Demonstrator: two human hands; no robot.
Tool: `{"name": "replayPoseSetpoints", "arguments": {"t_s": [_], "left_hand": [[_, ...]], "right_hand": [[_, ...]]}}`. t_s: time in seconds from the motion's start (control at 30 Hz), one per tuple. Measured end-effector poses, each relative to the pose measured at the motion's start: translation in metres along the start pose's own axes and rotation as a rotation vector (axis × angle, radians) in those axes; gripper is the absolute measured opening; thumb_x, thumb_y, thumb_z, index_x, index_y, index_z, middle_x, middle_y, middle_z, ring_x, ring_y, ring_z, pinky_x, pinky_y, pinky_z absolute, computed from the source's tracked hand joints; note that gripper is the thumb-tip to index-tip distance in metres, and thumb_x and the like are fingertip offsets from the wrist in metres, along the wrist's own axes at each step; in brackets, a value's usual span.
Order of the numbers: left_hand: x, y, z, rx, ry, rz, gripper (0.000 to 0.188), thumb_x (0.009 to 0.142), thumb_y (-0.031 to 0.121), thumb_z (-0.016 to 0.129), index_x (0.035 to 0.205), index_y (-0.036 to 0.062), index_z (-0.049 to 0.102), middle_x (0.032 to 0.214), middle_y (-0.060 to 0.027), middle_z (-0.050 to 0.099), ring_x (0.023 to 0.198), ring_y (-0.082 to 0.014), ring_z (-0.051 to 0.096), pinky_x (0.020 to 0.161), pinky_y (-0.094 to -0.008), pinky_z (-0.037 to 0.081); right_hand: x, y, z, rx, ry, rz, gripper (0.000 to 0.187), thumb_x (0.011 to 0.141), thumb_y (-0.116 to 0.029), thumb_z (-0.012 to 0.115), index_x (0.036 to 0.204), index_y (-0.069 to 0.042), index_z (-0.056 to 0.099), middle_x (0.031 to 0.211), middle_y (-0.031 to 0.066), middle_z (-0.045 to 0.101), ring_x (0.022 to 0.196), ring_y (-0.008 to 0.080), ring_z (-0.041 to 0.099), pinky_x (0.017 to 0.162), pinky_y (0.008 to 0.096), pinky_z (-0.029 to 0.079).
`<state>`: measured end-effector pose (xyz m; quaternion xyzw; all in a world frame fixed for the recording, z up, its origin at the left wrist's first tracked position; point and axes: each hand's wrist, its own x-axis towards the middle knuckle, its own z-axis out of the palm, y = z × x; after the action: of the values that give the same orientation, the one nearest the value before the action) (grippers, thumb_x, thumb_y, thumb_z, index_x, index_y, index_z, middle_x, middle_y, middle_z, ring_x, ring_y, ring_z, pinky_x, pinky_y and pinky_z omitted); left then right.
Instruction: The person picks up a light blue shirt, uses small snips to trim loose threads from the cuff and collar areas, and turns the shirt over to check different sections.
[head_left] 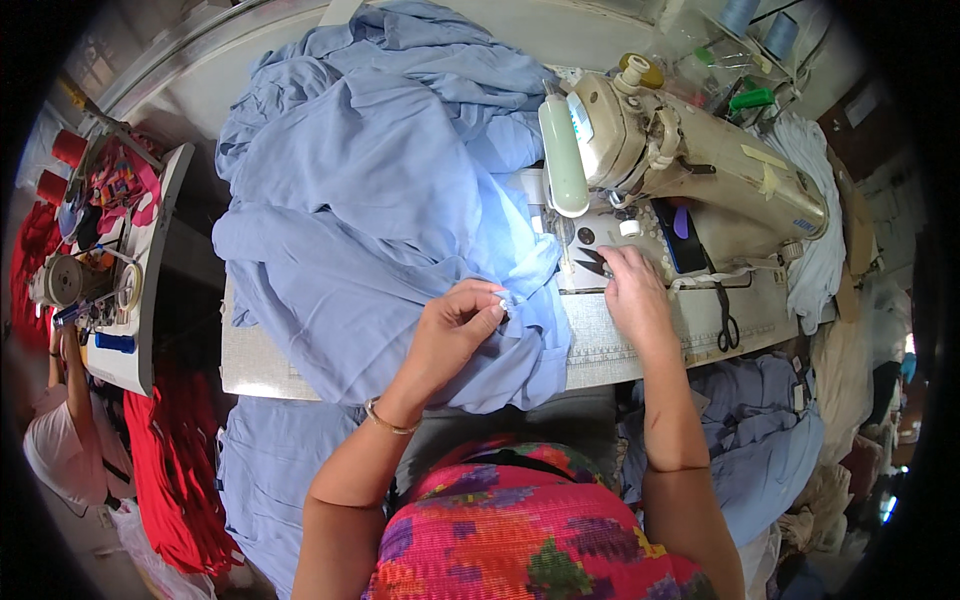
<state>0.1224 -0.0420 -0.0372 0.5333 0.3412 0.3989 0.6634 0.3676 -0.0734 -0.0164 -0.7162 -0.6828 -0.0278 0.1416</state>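
A large heap of light blue cloth (pixel 340 190) covers the left and middle of the sewing table and hangs over its front edge. My left hand (pixel 452 330) is closed, with thumb and forefinger pinching a gathered edge of this cloth; a small whitish bit shows at the fingertips. To the right, my right hand (pixel 637 300) rests on the table with its fingers around small thread snips (pixel 592 262). Their dark, parted blades point left from under the fingers, and the handle is hidden. The sewing machine (pixel 680 150) stands just beyond, its needle area behind the pale green lamp (pixel 566 155).
Black-handled scissors (pixel 727 325) lie near the table's front right. A dark phone (pixel 682 240) sits beneath the machine arm, and a round dark disc (pixel 586 236) lies by the snips. Blue garments (pixel 740 430) are piled below. At far left, another person (pixel 75 430) works at a second machine.
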Motion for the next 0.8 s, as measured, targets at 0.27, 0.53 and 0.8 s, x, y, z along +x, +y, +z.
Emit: {"name": "replayPoseSetpoints", "arguments": {"t_s": [0.27, 0.53, 0.8], "left_hand": [[-0.004, -0.004, 0.010, 0.151, 0.102, 0.088, 0.009, 0.083, 0.004, 0.061, 0.086, -0.0036, 0.063, 0.093, -0.0052, 0.059, 0.082, -0.0103, 0.052, 0.073, -0.0213, 0.041], [-0.007, -0.007, 0.017, 0.275, 0.183, 0.231, 0.009, 0.083, 0.003, 0.060, 0.089, -0.0038, 0.063, 0.091, -0.0061, 0.058, 0.076, -0.0109, 0.050, 0.067, -0.0215, 0.040], [-0.009, -0.010, 0.019, 0.317, 0.227, 0.245, 0.009, 0.082, 0.002, 0.061, 0.089, -0.0027, 0.064, 0.092, -0.0071, 0.060, 0.081, -0.0127, 0.053, 0.072, -0.0232, 0.042]], "right_hand": [[-0.003, 0.005, 0.003, 0.202, -0.028, 0.038, 0.027, 0.083, -0.007, 0.050, 0.109, -0.006, 0.055, 0.094, 0.0150, 0.059, 0.087, 0.0325, 0.058, 0.077, 0.0421, 0.046], [-0.031, -0.073, -0.024, 0.615, -0.136, -0.133, 0.023, 0.085, -0.017, 0.055, 0.105, -0.005, 0.053, 0.089, 0.0160, 0.062, 0.078, 0.0347, 0.060, 0.067, 0.0421, 0.047], [-0.033, -0.080, -0.007, 0.308, 0.004, -0.180, 0.020, 0.084, -0.019, 0.057, 0.099, -0.007, 0.054, 0.078, 0.0106, 0.060, 0.064, 0.0306, 0.058, 0.058, 0.0396, 0.045]]}}
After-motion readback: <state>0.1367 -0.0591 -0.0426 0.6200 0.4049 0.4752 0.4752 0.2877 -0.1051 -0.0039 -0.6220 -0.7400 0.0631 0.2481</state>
